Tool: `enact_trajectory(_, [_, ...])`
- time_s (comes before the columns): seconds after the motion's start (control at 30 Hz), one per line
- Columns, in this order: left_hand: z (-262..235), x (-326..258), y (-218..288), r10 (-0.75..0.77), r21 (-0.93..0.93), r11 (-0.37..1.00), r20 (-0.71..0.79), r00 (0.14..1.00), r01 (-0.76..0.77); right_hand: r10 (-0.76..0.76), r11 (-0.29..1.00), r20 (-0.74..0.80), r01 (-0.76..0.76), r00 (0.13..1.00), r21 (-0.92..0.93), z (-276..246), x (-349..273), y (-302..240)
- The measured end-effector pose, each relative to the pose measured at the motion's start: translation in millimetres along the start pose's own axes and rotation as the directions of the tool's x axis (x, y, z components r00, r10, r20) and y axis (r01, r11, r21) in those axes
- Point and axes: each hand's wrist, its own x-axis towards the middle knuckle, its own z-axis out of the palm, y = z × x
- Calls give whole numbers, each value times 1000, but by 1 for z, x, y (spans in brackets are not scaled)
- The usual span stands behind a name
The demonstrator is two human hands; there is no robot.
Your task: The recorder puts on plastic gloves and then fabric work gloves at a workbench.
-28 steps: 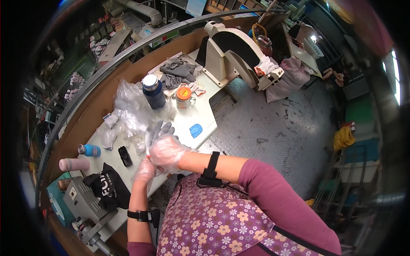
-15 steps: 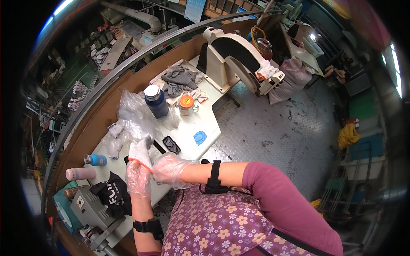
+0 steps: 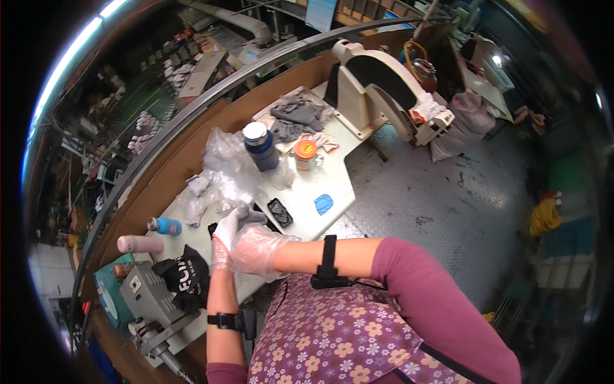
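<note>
Head view, white counter (image 3: pixel 332 185): left hand (image 3: pixel 225 238) in a thin clear glove, raised upright with fingers partly spread, holding nothing that can be made out; right hand (image 3: pixel 256 248), also in a clear glove, cupped against the left hand's palm and wrist, grip unclear. Just beyond both hands, a small black case (image 3: pixel 279 212) and a blue tag (image 3: pixel 323 204); farther off, crumpled clear plastic bags (image 3: pixel 227 168), a dark blue bottle (image 3: pixel 261 146), an orange-lidded jar (image 3: pixel 305 155), grey cloths (image 3: pixel 295 116); near left, a black cap (image 3: pixel 183 276).
</note>
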Motion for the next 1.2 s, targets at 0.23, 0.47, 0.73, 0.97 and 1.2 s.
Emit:
enact_trajectory(0.23, [-7,-1,-19,313,-550,815,156,937,-181,69,977,422,24,904,-210,-5,-5,-8])
enact_trajectory(0.47, [2,-1,-19,522,-758,470,-174,835,-452,83,988,325,-36,942,-147,-14,4,12])
enact_trajectory(0.73, [-3,-1,-45,395,-399,775,-298,869,-489,-340,874,438,452,832,-180,-5,-3,-13])
enact_trajectory(0.97, [-15,12,-70,389,-376,498,-708,589,-781,-149,944,396,249,906,-216,5,-6,-1])
enact_trajectory(1.2, [-21,-11,-67,296,-812,75,-537,790,-579,3,979,286,56,958,-198,6,4,-3])
